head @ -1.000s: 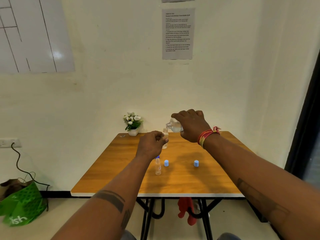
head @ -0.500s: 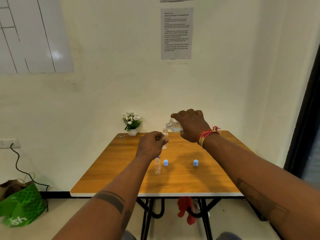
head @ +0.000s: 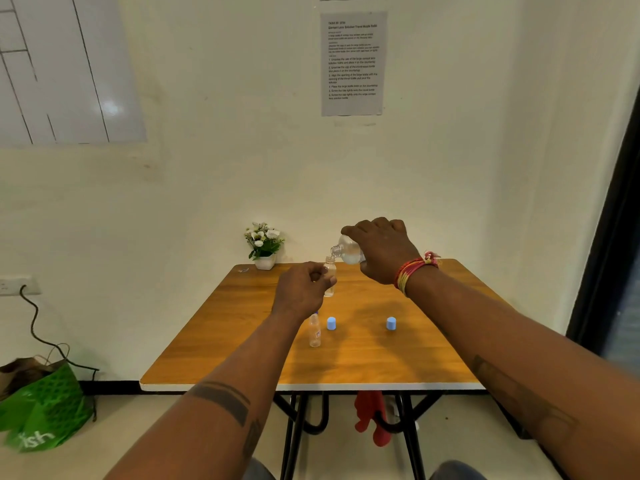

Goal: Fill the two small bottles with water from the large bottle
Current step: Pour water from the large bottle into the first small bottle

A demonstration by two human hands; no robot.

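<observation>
- Centre of the frame: the right hand (head: 382,251) is wrapped over the large clear plastic bottle (head: 348,250), fingers closed around its body, tipping it so the open neck points down and to the left.
- That neck sits right above the mouth of a small clear plastic bottle (head: 329,277), the two openings all but touching; whether water is running between them is too fine to tell.
- The left hand (head: 302,289) grips this small bottle from the left side, fingers curled round it, holding it upright over the wooden worktop (head: 363,362).
- A little water shows pale in the lower side of the tilted large bottle.
- Lower down, just below the left hand, the second small clear bottle (head: 314,330) stands upright on the worktop, its top partly hidden by the wrist.
- Just right of it stands a light blue plastic cap (head: 331,323); a second light blue cap (head: 391,323) stands well apart to the right.
- A red and yellow thread band (head: 414,271) circles the right wrist.
- Far left corner of the worktop: a small white pot of white flowers (head: 265,245).
- Lower left of the frame, a green carrier bag (head: 41,410) lies on the floor.
- On the wall at upper centre hangs a printed paper sheet (head: 352,64).
</observation>
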